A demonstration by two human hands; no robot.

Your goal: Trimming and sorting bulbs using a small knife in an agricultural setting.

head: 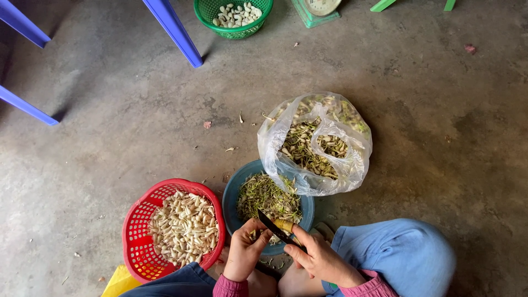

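Right grip (319,256) clamped on knife (278,228), blade against pale shoot (285,225). Left grip (245,250) pinches shoot's near end, just left of blade, above blue bowl (234,192).

I count two baskets on the concrete floor (110,110) — one red basket (137,231) and one green basket (208,11) at the far edge. There is one blue bowl (234,192), one clear plastic bag (352,165), one knife (275,226), one green scale (308,16) — and three blue chair legs (176,33).
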